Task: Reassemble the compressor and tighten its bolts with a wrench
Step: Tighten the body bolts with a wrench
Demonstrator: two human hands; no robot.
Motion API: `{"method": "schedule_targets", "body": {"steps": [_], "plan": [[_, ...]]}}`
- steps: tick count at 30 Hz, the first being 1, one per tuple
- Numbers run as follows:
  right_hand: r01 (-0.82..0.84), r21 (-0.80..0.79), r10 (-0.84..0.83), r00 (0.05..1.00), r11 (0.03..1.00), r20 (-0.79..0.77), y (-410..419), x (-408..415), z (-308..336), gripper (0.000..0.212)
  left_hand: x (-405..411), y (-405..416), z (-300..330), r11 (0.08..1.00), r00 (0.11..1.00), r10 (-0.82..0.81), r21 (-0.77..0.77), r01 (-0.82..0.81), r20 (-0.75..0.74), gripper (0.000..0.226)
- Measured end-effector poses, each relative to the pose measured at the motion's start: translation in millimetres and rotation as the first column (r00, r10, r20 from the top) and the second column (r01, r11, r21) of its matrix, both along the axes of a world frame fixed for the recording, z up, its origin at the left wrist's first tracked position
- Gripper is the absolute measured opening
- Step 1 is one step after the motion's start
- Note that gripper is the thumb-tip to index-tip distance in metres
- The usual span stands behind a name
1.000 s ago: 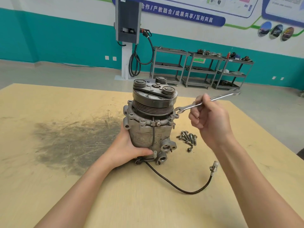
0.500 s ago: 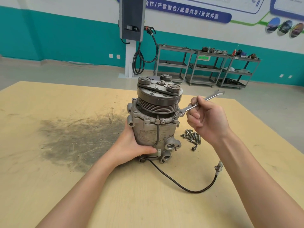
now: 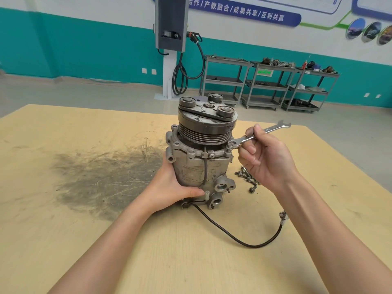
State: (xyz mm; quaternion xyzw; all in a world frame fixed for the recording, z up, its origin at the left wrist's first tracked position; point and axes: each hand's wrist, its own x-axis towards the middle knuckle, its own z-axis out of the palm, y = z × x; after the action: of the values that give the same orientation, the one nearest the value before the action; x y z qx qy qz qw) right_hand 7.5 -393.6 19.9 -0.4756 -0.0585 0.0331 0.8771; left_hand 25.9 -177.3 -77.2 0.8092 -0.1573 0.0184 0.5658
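The grey compressor (image 3: 199,166) stands upright on the wooden table (image 3: 84,240), its dark pulley on top. My left hand (image 3: 169,187) grips the lower left side of its body, thumb across the front. My right hand (image 3: 267,158) holds a silver wrench (image 3: 269,130) by the shaft. The wrench's ring end sits on a bolt (image 3: 232,144) at the right edge of the compressor's flange, and the open end points up to the right. A black cable (image 3: 244,240) runs from the compressor's base to a small connector.
Several loose bolts (image 3: 247,177) lie on the table just right of the compressor, below my right hand. A dark grimy patch (image 3: 101,179) stains the table on the left. Metal shelf carts (image 3: 271,85) and a charging post (image 3: 170,45) stand by the far wall.
The wrench's handle has swung toward me, with my right hand moving closer to the compressor. My left hand keeps its grip on the body.
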Motion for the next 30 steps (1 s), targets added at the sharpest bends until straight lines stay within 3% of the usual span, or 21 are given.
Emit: {"method": "schedule_targets", "body": {"steps": [15,26,30], "plan": [[0.097,0.077,-0.099,0.995,0.992,0.031,9,-14,-12,0.033,1,1,-2,1.0,1.0,0.005,-0.005,-0.005,0.013,0.124],[0.268,0.032,-0.265,0.915,0.963,0.303,18,-28,-29,0.025,4,3,-6,1.0,1.0,0.005,0.014,-0.005,0.021,0.117],[0.368,-0.098,-0.277,0.826,0.925,0.492,16,-30,-31,0.027,2,3,-3,1.0,1.0,0.0,0.01,0.0,-0.003,0.121]]}}
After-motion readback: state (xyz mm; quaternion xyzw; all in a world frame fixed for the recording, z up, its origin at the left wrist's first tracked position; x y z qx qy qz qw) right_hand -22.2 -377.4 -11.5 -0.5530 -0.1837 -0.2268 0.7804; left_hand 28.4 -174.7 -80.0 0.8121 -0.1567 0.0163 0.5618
